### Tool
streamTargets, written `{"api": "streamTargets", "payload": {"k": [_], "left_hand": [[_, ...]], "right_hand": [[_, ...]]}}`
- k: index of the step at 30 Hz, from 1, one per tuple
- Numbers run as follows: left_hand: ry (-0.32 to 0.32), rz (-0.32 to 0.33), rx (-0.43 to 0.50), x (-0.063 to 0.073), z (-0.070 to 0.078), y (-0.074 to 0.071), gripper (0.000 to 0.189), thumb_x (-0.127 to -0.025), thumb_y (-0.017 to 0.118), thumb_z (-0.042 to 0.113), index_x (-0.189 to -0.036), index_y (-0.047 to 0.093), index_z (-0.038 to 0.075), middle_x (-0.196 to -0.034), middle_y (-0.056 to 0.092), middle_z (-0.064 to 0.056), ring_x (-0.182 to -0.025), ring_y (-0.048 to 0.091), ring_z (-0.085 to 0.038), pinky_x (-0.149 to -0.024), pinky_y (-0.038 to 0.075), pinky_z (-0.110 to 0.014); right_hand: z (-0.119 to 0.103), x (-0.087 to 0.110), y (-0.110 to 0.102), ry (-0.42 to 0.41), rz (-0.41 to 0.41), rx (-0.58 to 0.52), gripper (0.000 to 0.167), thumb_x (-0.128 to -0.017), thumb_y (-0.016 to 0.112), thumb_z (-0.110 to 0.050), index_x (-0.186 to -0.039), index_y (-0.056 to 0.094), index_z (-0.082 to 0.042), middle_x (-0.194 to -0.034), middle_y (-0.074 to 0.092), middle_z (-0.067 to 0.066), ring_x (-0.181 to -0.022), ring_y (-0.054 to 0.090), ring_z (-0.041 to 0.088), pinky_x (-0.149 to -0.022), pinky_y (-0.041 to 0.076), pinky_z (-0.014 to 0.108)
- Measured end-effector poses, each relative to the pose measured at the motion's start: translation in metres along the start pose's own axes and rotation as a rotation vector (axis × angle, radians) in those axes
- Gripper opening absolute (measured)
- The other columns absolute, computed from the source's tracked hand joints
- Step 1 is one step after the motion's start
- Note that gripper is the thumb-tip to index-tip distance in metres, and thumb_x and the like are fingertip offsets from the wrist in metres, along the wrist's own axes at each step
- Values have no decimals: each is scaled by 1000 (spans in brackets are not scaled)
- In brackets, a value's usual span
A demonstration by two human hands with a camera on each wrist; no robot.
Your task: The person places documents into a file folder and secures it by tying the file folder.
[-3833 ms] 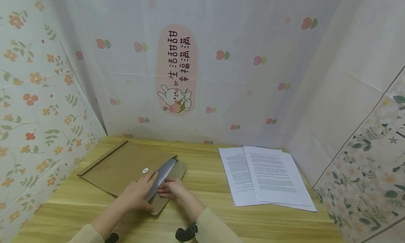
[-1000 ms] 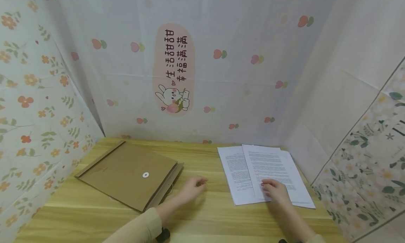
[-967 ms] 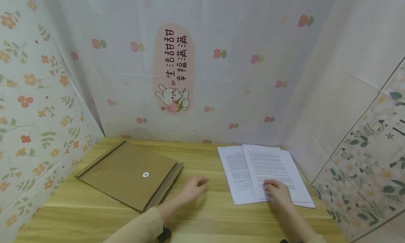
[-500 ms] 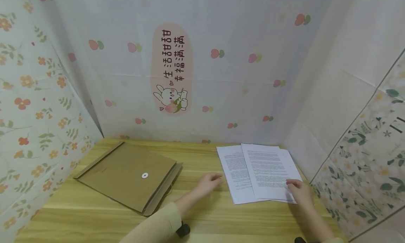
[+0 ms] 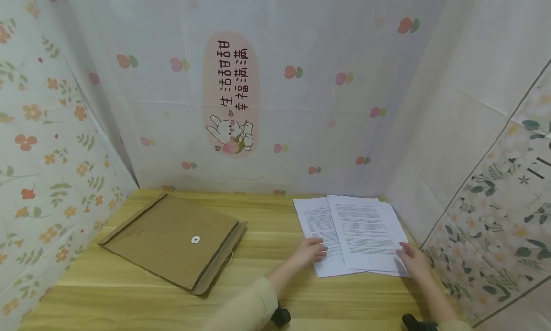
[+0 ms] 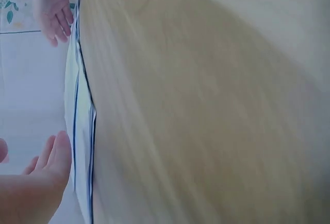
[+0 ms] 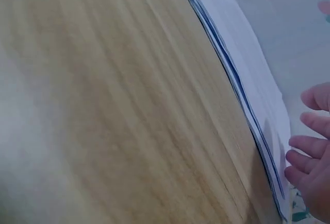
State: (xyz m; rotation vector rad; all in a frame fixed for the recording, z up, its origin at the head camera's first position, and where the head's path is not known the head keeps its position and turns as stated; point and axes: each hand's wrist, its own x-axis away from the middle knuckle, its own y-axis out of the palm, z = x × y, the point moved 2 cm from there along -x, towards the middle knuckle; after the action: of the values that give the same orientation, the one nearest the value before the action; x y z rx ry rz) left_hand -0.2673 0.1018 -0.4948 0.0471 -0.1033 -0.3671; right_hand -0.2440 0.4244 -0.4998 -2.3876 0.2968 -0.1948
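Overlapping stacks of printed paper (image 5: 363, 233) lie on the right of the table, fanned a little apart. My left hand (image 5: 309, 252) is at the lower left edge of the papers, its fingers loosely bent over the left stack. At the lower right edge is my right hand (image 5: 414, 261), its fingers loosely spread. In the left wrist view, the left hand (image 6: 41, 183) is beside the sheets' edges (image 6: 82, 121). The right wrist view has the right hand (image 7: 314, 162) near the paper stack (image 7: 247, 74). Whether either hand touches paper I cannot tell.
A brown document envelope (image 5: 168, 242) with a white button (image 5: 195, 239) lies at the left, its flap (image 5: 221, 259) angled toward the middle. Wood-grain table (image 5: 258, 226) stretches between envelope and papers. Printed cloth walls (image 5: 241, 130) stand at the back and sides.
Both hands have left the envelope and moved right to the papers. Lately the left hand has come to the papers' left edge, and the right hand has slid to their right edge.
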Motion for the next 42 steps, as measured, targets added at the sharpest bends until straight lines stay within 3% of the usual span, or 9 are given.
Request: {"api": "streamTargets", "payload": {"k": [9, 17, 21, 27, 33, 37, 40, 42], "left_hand": [[-124, 52, 190, -6, -12, 18, 49, -89, 58, 7, -132, 44, -13, -108, 65, -21, -102, 63, -33, -83, 53, -38], [-161, 21, 308, -11, -14, 25, 55, -94, 54, 14, -138, 35, -14, -119, 58, -25, -108, 59, -35, -88, 51, -42], [-181, 6, 338, -14, -13, 28, 55, -94, 54, 16, -134, 37, -16, -120, 57, -28, -108, 59, -38, -88, 51, -45], [-206, 33, 337, -18, -12, 31, 49, -93, 55, 15, -129, 43, -17, -115, 60, -27, -103, 62, -37, -85, 52, -44], [-223, 82, 280, -20, -14, 33, 41, -95, 55, 14, -121, 50, -17, -99, 65, -19, -89, 66, -30, -78, 55, -36], [-218, 83, 227, -20, -16, 33, 33, -96, 54, 12, -113, 54, -16, -90, 66, -18, -80, 68, -25, -72, 56, -32], [-206, 78, 184, -20, -18, 32, 28, -94, 55, 8, -108, 57, -16, -84, 66, -17, -71, 68, -23, -67, 57, -29], [-199, 70, 156, -20, -19, 31, 25, -93, 57, 6, -106, 60, -15, -80, 67, -16, -66, 67, -20, -64, 56, -27]], "right_hand": [[0, -7, -4, 18, -23, -3, 58, -101, 37, -25, -141, 24, 16, -142, 19, 43, -131, 21, 54, -106, 24, 57], [-3, -9, -5, 97, 23, -58, 59, -100, 39, -25, -143, 23, 12, -142, 22, 40, -130, 24, 53, -106, 22, 59], [-5, -11, -6, 93, 37, -66, 58, -100, 39, -25, -142, 25, 13, -139, 27, 41, -126, 29, 54, -104, 24, 61], [-6, -10, -7, 122, 61, -98, 56, -99, 39, -21, -141, 27, 13, -141, 26, 38, -130, 24, 53, -106, 20, 60], [-4, -10, -8, 142, 69, -159, 54, -99, 38, -19, -140, 29, 15, -141, 25, 39, -131, 25, 51, -106, 24, 58], [-2, -9, -7, 201, 64, -252, 57, -98, 41, -19, -142, 27, 14, -140, 31, 37, -127, 34, 47, -89, 42, 48], [-4, -8, -5, 264, 68, -292, 59, -96, 45, -21, -144, 27, 10, -140, 35, 34, -125, 37, 44, -76, 40, 36], [-5, -7, -4, 292, 69, -307, 60, -96, 47, -21, -144, 27, 9, -141, 34, 33, -127, 36, 44, -81, 41, 42]]}}
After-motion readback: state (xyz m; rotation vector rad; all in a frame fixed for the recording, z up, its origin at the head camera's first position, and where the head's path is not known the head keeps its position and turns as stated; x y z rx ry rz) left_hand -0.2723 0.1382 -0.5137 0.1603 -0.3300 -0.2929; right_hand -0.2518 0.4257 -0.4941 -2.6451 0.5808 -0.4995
